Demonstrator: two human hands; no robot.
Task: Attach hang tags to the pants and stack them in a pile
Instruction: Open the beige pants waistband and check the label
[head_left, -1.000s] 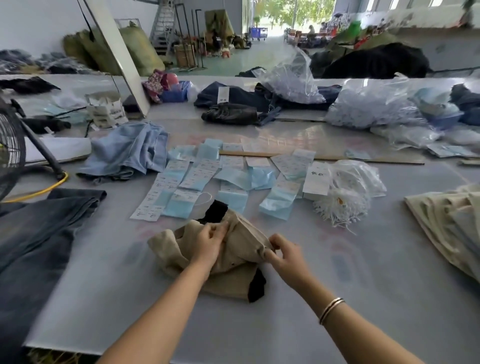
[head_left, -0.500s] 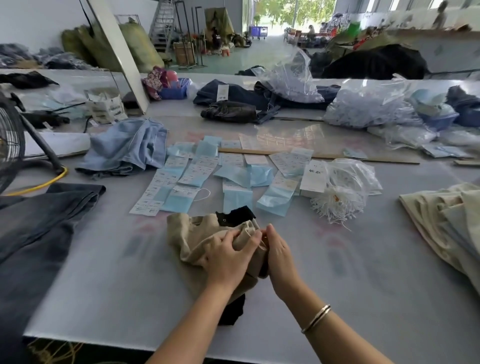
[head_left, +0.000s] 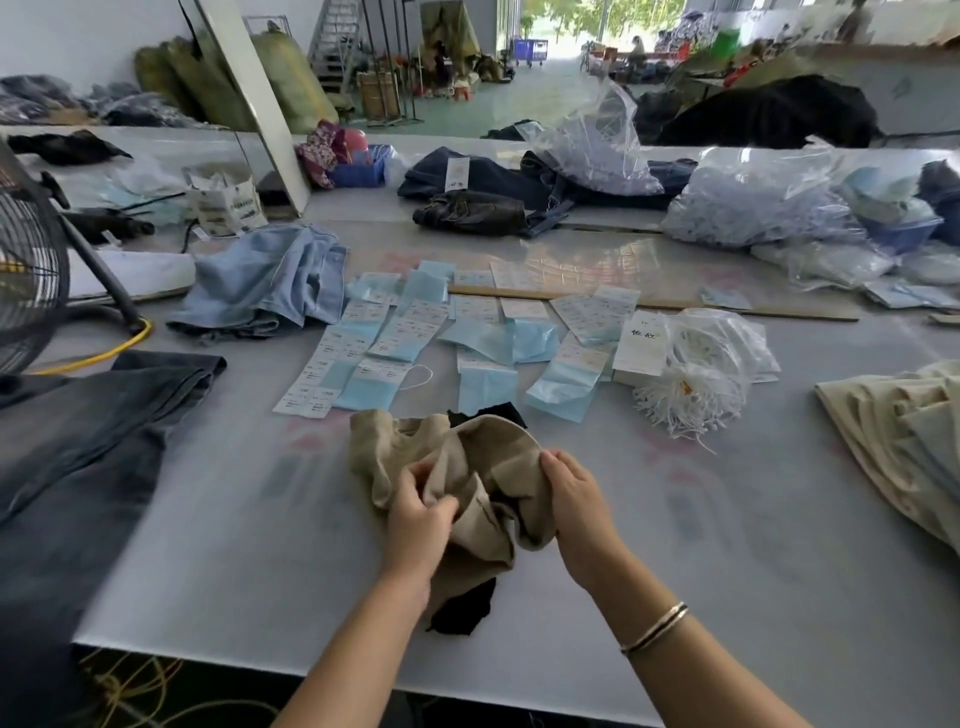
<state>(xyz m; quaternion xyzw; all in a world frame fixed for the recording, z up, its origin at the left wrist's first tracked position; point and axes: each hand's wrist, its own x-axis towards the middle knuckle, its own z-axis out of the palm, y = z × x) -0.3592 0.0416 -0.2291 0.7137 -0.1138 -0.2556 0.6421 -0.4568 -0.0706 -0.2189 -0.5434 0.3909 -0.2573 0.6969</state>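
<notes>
Grey table (head_left: 675, 545): crumpled beige pants (head_left: 483, 467), black lining, bunched in 2 hands.

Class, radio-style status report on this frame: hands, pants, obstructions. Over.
Left hand and right hand both gripping bunched tan pants. No tag on them visible. Hang tags spread just beyond, nothing between. Over.

1. The crumpled pants (head_left: 467, 467) are beige-tan with a black lining.
2. The hang tags (head_left: 405, 332) are white with pale blue halves and small dark print.
3. The bench (head_left: 727, 545) is pale grey with faint pink marks.
4. The string loops (head_left: 685, 395) are white.
5. The folded jeans (head_left: 270, 280) are light blue.
6. The draped denim (head_left: 78, 457) is dark charcoal-blue.
7. The stacked garments (head_left: 904, 431) are cream.
8. The cable (head_left: 104, 353) is yellow.
9. The bangle (head_left: 655, 627) is silver.
</notes>
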